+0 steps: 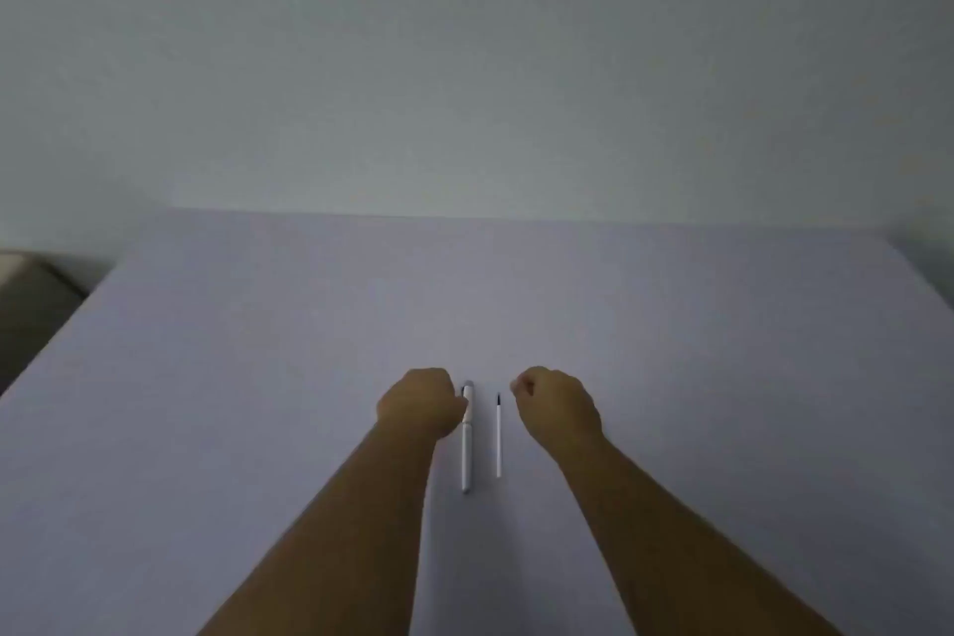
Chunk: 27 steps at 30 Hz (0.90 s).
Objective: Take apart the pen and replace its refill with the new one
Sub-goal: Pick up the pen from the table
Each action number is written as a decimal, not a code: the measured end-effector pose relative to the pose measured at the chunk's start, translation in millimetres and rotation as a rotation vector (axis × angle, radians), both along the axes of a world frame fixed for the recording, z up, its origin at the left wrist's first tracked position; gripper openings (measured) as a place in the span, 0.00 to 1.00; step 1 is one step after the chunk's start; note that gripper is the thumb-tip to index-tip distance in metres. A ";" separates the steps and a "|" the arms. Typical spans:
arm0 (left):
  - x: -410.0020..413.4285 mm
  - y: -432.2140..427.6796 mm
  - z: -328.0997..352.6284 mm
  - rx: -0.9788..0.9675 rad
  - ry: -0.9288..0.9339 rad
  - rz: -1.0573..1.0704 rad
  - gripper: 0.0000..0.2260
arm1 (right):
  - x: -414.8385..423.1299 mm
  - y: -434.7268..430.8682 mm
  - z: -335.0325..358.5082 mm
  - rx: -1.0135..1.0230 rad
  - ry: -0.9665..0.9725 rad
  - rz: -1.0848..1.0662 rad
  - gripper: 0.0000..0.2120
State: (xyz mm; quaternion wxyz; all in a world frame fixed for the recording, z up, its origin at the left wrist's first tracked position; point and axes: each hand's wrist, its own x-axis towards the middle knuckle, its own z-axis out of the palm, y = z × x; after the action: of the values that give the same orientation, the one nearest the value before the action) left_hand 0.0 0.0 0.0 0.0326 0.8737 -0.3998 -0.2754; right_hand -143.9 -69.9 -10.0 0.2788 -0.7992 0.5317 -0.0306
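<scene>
The work surface is a pale lavender table (671, 325) that fills the lower half of the view. Its far edge meets a plain grey wall (464, 67).

The pen (467, 449) lies flat on the table, near the middle of the view. It is white and runs lengthwise from near to far. Its far end carries a grey tip with a small dark mark on the left side. The pen appears to be in one piece; a faint seam crosses the barrel about halfway along.

The new refill (498, 439) lies just to the right of the pen and parallel to it, with a narrow strip of bare table between the two. It is a thin white rod with a dark tip at the far end. Nothing touches it.

The left hand (420, 403) rests to the left of the pen, back of the hand upward, fingers curled under into a loose fist. Its right side meets the far half of the pen. Whether the fingers actually grip the pen cannot be told, because they are hidden beneath the hand.

The right hand (557, 411) sits to the right of the refill, close to it but apart from it. It is clenched in a loose fist and appears empty.

Both forearms are bare and reach in from the near edge.
</scene>
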 end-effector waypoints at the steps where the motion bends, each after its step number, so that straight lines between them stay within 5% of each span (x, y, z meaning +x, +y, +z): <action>1: -2.5 0.4 -6.0 0.020 0.045 0.025 0.14 | -0.8 0.4 -6.1 0.011 0.007 -0.017 0.16; 10: -23.4 7.9 -45.2 -0.030 0.220 0.266 0.06 | -3.7 7.5 -41.9 0.066 -0.015 -0.067 0.12; 16: -21.4 9.6 -43.1 -0.129 0.235 0.268 0.06 | 4.3 9.7 -41.7 0.116 -0.122 -0.083 0.11; 27: -29.2 9.6 -19.8 -0.344 0.335 0.141 0.06 | 28.3 4.9 -18.4 0.422 -0.463 -0.468 0.11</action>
State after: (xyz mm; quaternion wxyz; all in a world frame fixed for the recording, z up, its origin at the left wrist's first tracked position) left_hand -29.2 9.6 -19.8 0.2657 0.8232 -0.3677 -0.3413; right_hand -115.6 -65.0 -28.4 0.5348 -0.5534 0.6175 -0.1628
